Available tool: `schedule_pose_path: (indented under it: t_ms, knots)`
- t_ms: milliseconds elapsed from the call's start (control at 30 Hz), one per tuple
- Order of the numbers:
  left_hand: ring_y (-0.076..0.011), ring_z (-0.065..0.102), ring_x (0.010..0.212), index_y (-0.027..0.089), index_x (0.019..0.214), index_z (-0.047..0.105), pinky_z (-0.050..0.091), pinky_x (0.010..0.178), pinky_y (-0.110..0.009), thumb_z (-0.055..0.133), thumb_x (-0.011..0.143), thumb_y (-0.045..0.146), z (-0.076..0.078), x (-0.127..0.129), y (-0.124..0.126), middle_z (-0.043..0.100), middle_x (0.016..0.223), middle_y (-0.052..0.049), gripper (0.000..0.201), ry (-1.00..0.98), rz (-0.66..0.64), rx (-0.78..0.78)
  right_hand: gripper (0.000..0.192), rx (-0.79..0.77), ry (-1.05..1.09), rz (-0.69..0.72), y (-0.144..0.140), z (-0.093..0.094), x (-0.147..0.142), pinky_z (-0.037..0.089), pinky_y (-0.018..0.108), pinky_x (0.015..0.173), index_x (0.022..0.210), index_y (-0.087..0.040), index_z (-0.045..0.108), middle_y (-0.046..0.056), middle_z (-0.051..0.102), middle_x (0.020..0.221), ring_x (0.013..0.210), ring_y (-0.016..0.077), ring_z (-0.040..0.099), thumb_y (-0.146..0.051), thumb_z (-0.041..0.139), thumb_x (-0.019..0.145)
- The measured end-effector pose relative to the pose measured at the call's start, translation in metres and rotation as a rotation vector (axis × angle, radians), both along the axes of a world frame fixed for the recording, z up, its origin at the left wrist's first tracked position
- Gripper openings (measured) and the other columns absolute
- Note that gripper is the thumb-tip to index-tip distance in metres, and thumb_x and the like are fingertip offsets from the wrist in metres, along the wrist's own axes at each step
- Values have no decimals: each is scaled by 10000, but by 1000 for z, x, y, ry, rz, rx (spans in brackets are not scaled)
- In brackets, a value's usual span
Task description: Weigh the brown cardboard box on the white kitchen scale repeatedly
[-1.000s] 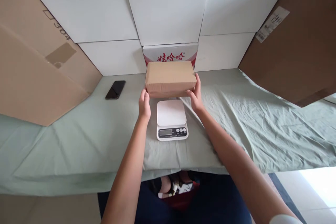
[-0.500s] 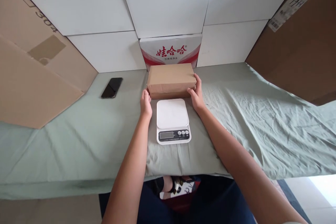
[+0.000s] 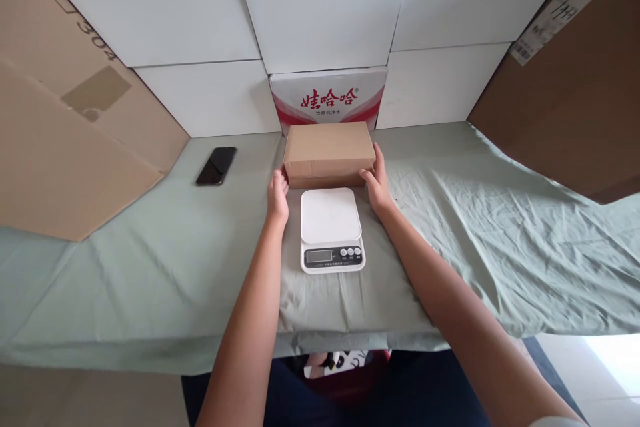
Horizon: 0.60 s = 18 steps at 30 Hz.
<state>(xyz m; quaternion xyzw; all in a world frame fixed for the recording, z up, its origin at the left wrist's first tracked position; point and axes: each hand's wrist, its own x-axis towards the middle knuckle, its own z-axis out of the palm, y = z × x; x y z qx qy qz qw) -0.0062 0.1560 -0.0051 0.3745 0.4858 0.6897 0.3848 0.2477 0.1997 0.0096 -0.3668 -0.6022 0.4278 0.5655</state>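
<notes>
A closed brown cardboard box [image 3: 327, 143] rests on the green cloth between my two hands. My left hand [image 3: 278, 195] is at the box's lower left corner, its thumb up and its fingers against the left side, partly hidden. On the opposite side, my right hand [image 3: 377, 183] grips the right end, thumb on the front face and fingers along the side. Just in front of the box, between my forearms, lies a white kitchen scale [image 3: 331, 217]; I cannot make out any digits on its grey display.
A black phone [image 3: 217, 166] lies to the left on the cloth [image 3: 200, 267]. Behind the box stands a white-and-red printed carton [image 3: 327, 97] against white panels [image 3: 320, 7]. Large cardboard sheets flank the left [image 3: 90, 127] and right [image 3: 560, 100] sides.
The view has shifted slightly. My left hand sits a touch further out from the box's left side; my right hand and the box look nearly unchanged.
</notes>
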Motion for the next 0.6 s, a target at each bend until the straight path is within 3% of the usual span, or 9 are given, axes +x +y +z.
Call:
schedule_pose_path:
  t_ms: [100,233,367,500,600]
  knots:
    - [-339,542,1501,212,1356,701,421,1242,-465,572,843,853,-1,2,0,634,1538,-178,831,13,-38,12,949,14,-26,9,-1,1,0,169,584,1392,1671,-336,214,-3,224,1812,1676,335,220,-545,654,857]
    - [-328,572,1470,251,1282,723,443,1220,-466,640,822,801,1,1,-4,681,1480,-142,722,12,-45,51,954,89,-42,27,-1,-2,2,229,573,1378,1684,-375,165,-21,188,1822,1657,329,272,-600,633,883]
    - [-306,579,1460,279,1244,723,421,1232,-446,667,827,745,8,1,-11,703,1438,-104,628,36,-36,132,995,205,-58,32,0,-4,3,275,574,1361,1692,-391,107,-12,180,1818,1670,333,234,-695,608,889]
    - [-322,604,1415,274,1242,726,431,1220,-438,656,837,724,20,4,-24,733,1342,-101,610,103,-25,169,1010,262,-97,-23,-12,9,7,292,588,1357,1701,-377,108,19,232,1796,1663,354,249,-770,571,895]
    - [-346,616,1386,256,1196,739,443,1210,-449,678,830,666,29,5,-47,746,1260,-102,553,121,20,182,1009,295,-165,-71,-36,20,15,310,617,1347,1703,-363,147,42,238,1789,1667,385,228,-805,554,892]
